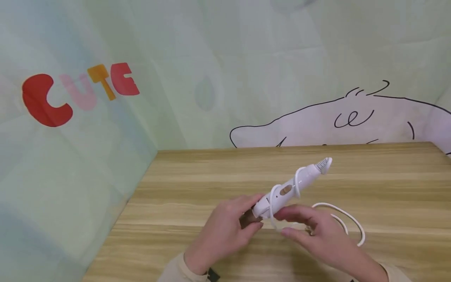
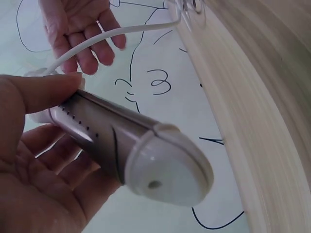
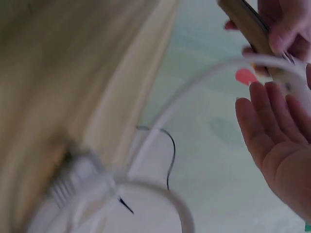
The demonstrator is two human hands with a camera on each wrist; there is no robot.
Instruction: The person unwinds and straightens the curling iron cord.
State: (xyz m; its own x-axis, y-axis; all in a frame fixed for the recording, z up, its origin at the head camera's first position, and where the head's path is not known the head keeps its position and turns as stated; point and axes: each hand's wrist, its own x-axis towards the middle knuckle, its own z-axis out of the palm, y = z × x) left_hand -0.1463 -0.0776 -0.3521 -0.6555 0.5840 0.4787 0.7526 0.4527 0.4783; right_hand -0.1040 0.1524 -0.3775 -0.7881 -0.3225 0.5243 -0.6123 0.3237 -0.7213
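A hair curling iron [image 1: 278,199], with a white handle and a shiny brown barrel [image 2: 92,128], is held tilted above the table. My left hand [image 1: 225,227] grips it around the brown part, thumb on one side and fingers on the other. In the left wrist view its white end cap [image 2: 170,170] faces the camera. The white cord [image 1: 296,182] is looped around the handle. Beside the handle is my right hand [image 1: 317,231], its fingers [image 3: 265,114] loosely extended, with the cord passing close to its thumb and fingertips.
Loose cord [image 1: 352,219] curves out beyond my right hand, and a blurred bundle of it [image 3: 73,194] shows in the right wrist view. A wood-grain table [image 1: 197,176] lies beneath. Behind and left hangs a pale printed cloth [image 1: 197,58] with letters and a line drawing.
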